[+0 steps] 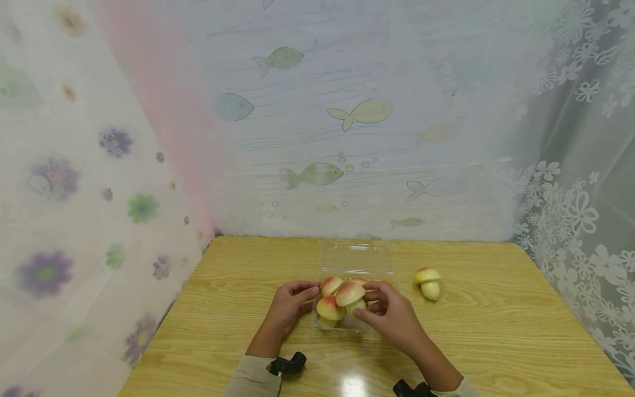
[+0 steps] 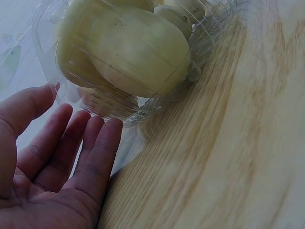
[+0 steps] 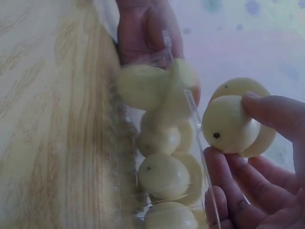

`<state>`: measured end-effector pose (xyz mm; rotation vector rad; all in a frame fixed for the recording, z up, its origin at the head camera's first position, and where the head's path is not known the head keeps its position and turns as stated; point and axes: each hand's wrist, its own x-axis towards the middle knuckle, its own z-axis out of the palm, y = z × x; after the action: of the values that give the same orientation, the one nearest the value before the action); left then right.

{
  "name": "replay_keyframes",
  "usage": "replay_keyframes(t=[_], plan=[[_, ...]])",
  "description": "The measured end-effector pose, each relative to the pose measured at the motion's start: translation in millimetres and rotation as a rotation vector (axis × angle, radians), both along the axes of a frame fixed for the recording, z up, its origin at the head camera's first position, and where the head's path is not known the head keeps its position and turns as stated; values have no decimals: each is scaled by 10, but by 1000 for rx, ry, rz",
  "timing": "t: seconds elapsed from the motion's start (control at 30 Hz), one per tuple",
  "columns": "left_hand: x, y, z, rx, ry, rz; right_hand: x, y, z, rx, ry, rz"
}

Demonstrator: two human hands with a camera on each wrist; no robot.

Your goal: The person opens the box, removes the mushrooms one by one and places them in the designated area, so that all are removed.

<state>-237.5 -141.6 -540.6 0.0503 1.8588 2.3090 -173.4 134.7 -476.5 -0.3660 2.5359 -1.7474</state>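
A toy mushroom [image 1: 350, 294] with a red-and-yellow cap is pinched between the thumb and fingers of my right hand [image 1: 395, 319], just above a clear plastic container [image 1: 317, 326]. In the right wrist view the held mushroom [image 3: 231, 125] shows a pale rounded stem with a dark spot. Several like it, such as one mushroom [image 1: 329, 309] at the front left, sit inside the container. My left hand [image 1: 288, 309] is at the container's left wall; in the left wrist view its fairly straight fingers [image 2: 102, 152] reach the plastic, thumb near the rim.
Another mushroom [image 1: 428, 284] lies on the wooden table [image 1: 486, 309] to the right of the container. The container's clear lid [image 1: 357, 256] is folded back at the far side. A fish-patterned curtain [image 1: 367, 138] hangs behind the table, with flowered curtains on both sides.
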Motion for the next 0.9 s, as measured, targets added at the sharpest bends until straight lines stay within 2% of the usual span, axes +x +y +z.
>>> replay_keyframes(t=[0.67, 0.9], plan=[[5, -5, 11, 5, 3, 2, -64, 222, 131, -16, 0, -154], [-8, -21, -10, 15, 15, -7, -70, 332, 197, 5, 51, -203]])
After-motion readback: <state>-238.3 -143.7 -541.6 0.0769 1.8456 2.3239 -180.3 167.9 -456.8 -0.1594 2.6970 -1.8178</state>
